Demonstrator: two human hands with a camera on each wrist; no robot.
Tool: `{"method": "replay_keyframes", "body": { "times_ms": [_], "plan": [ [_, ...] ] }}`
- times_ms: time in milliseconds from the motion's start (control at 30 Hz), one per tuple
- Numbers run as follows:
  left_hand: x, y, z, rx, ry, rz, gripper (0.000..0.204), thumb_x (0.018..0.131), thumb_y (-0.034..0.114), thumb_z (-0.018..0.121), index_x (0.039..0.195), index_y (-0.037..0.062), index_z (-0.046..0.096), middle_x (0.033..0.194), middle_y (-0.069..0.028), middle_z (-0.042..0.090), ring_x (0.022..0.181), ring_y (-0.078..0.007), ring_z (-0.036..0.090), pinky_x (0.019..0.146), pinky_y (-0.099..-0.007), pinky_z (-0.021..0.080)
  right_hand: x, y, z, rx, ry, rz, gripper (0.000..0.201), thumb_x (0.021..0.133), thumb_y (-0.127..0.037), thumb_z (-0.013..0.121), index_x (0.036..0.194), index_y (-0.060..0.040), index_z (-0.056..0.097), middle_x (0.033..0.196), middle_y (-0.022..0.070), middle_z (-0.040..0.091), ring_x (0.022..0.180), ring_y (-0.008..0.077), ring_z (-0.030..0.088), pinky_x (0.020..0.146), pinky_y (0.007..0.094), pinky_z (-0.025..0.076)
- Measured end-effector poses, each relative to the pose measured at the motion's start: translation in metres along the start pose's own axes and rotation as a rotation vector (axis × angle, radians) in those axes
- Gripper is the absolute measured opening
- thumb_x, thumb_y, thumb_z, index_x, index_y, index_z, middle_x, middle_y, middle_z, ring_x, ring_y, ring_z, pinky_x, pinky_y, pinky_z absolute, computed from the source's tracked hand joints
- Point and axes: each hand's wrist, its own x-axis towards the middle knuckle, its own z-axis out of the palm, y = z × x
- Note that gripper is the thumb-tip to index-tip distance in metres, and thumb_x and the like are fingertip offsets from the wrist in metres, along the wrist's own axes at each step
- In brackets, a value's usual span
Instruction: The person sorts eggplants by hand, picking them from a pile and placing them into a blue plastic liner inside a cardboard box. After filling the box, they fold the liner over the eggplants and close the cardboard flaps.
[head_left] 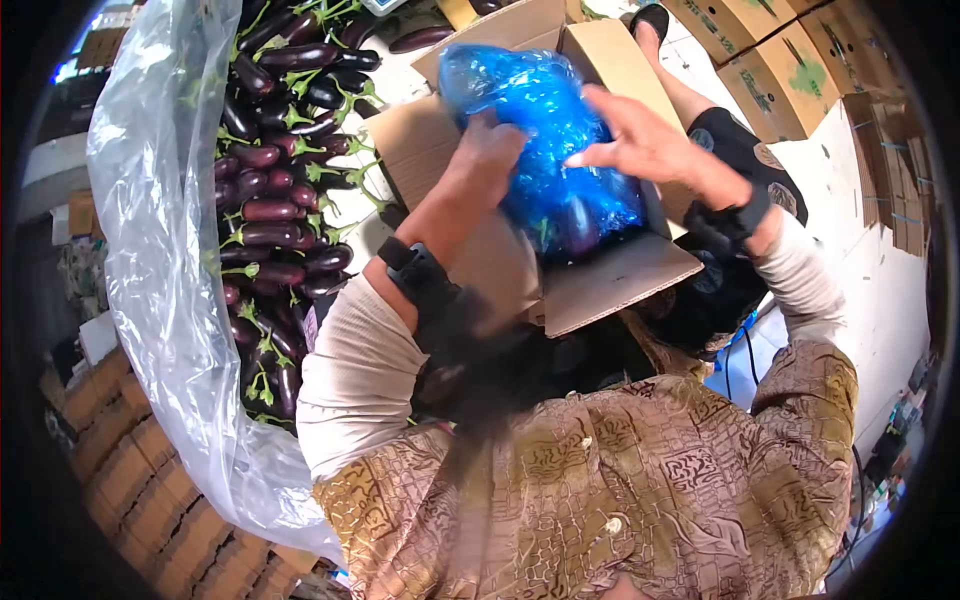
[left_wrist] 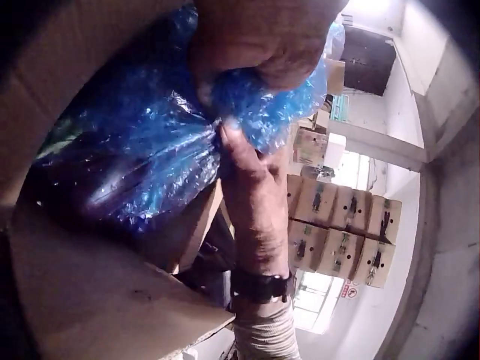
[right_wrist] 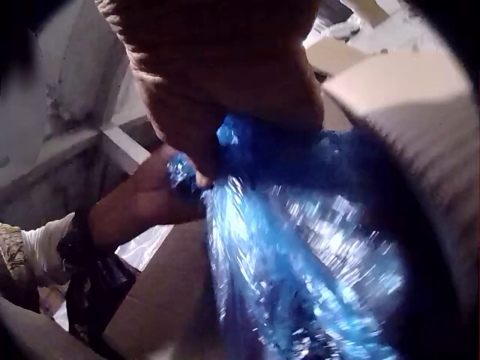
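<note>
A blue plastic bag point(head_left: 560, 110) with dark eggplants showing through it sits in an open cardboard box point(head_left: 625, 285). The left hand point(head_left: 485, 155) grips the bag's gathered plastic with curled fingers; in the left wrist view this hand point(left_wrist: 262, 45) is at the top, over the bunched film. From the other side, the right hand point(head_left: 645, 145) holds the bag between thumb and fingers, its thumb against the gathered neck in the left wrist view. The right wrist view has the right hand point(right_wrist: 225, 82) above the twisted bag point(right_wrist: 270, 247); its fingertips are partly hidden.
Many loose eggplants point(head_left: 275, 210) lie left of the box, beside a clear plastic sheet point(head_left: 170, 200). Stacked cartons point(head_left: 780, 85) stand at the upper right, with flattened cardboard point(head_left: 150, 450) at the lower left. Another person's leg point(head_left: 690, 85) is just beyond the box.
</note>
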Motion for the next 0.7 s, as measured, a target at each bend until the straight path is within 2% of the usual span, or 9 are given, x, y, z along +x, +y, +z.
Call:
{"method": "replay_keyframes", "body": {
  "times_ms": [133, 200, 233, 367, 433, 500, 533, 633, 700],
  "plan": [
    [0.012, 0.006, -0.015, 0.123, -0.062, 0.003, 0.03, 0.079, 0.007, 0.056, 0.107, -0.0019, 0.062, 0.104, -0.0153, 0.065, 0.09, -0.0262, 0.065, 0.073, -0.04, 0.054, 0.03, 0.022, 0.056, 0.858, 0.12, -0.247, 0.039, 0.092, -0.004, 0.056, 0.13, -0.0003, 0.05, 0.109, 0.0135, 0.063, 0.091, 0.019, 0.063, 0.079, 0.0323, 0.055],
    [0.012, 0.036, -0.016, 1.342, -0.128, 0.282, 0.029, 0.079, 0.01, 0.065, 0.107, 0.0009, 0.062, 0.102, -0.0182, 0.065, 0.089, -0.0309, 0.065, 0.074, -0.0424, 0.052, 0.042, 0.032, 0.047, 1.072, -0.108, 0.245, 0.034, 0.091, 0.0, 0.053, 0.125, -0.0006, 0.055, 0.104, 0.0107, 0.066, 0.086, 0.0201, 0.064, 0.075, 0.0336, 0.056],
    [0.007, 0.044, -0.016, 1.344, -0.13, 0.282, 0.029, 0.079, 0.01, 0.065, 0.107, 0.0009, 0.062, 0.102, -0.0182, 0.065, 0.089, -0.0309, 0.065, 0.074, -0.0424, 0.052, 0.038, 0.021, 0.041, 1.074, -0.106, 0.244, 0.034, 0.091, 0.0, 0.053, 0.125, -0.0006, 0.055, 0.104, 0.0107, 0.066, 0.086, 0.0201, 0.064, 0.075, 0.0336, 0.056],
    [-0.031, 0.062, -0.003, 1.223, 0.071, 0.579, 0.05, 0.071, 0.008, 0.079, 0.117, 0.0074, 0.063, 0.111, -0.0133, 0.063, 0.098, -0.0269, 0.064, 0.089, -0.039, 0.051, 0.05, 0.076, 0.043, 0.633, -0.153, 0.44, 0.028, 0.088, -0.009, 0.058, 0.114, 0.0013, 0.062, 0.103, 0.0143, 0.068, 0.085, 0.0212, 0.066, 0.071, 0.0356, 0.054],
    [-0.036, 0.053, 0.001, 1.398, -0.127, 0.888, 0.063, 0.067, 0.009, 0.081, 0.125, 0.0103, 0.058, 0.122, -0.0139, 0.057, 0.114, -0.0314, 0.055, 0.1, -0.0419, 0.044, 0.052, 0.083, 0.043, -0.138, -0.423, -0.196, 0.031, 0.086, -0.018, 0.063, 0.109, 0.0015, 0.064, 0.1, 0.0159, 0.069, 0.085, 0.0227, 0.066, 0.072, 0.0383, 0.052],
    [-0.031, 0.013, -0.011, 1.511, -0.365, 0.733, 0.052, 0.07, 0.009, 0.075, 0.118, 0.0046, 0.057, 0.119, -0.0169, 0.057, 0.112, -0.0355, 0.054, 0.098, -0.0444, 0.044, 0.046, 0.068, 0.047, -0.27, -0.342, -0.248, 0.031, 0.084, -0.021, 0.065, 0.106, 0.0007, 0.066, 0.096, 0.0161, 0.07, 0.084, 0.0247, 0.067, 0.076, 0.0394, 0.051],
    [-0.026, -0.002, -0.009, 1.627, -0.492, 0.315, 0.026, 0.076, 0.009, 0.066, 0.1, 0.0028, 0.059, 0.103, -0.0179, 0.063, 0.099, -0.036, 0.061, 0.087, -0.0457, 0.05, 0.039, 0.039, 0.038, -0.106, -0.453, -0.102, 0.029, 0.081, -0.016, 0.063, 0.104, 0.0021, 0.066, 0.099, 0.0185, 0.069, 0.092, 0.029, 0.064, 0.08, 0.0389, 0.05],
    [-0.041, -0.037, -0.007, 1.631, -0.389, 0.322, 0.013, 0.077, 0.01, 0.062, 0.087, 0.0022, 0.062, 0.086, -0.0215, 0.067, 0.081, -0.0387, 0.067, 0.07, -0.0477, 0.054, 0.031, 0.027, 0.031, 0.034, -0.593, 0.077, 0.033, 0.079, -0.012, 0.062, 0.108, 0.0026, 0.065, 0.11, 0.0207, 0.066, 0.103, 0.0369, 0.059, 0.088, 0.0386, 0.048],
    [-0.043, -0.035, 0.005, 1.68, -0.436, 0.08, 0.014, 0.076, 0.011, 0.063, 0.085, 0.0007, 0.067, 0.09, -0.0246, 0.068, 0.082, -0.0393, 0.068, 0.071, -0.0477, 0.055, 0.004, 0.02, 0.033, -0.063, -0.238, -0.084, 0.036, 0.078, -0.012, 0.063, 0.111, 0.0021, 0.062, 0.117, 0.0195, 0.063, 0.104, 0.0373, 0.06, 0.089, 0.0413, 0.047]
  ]
}}
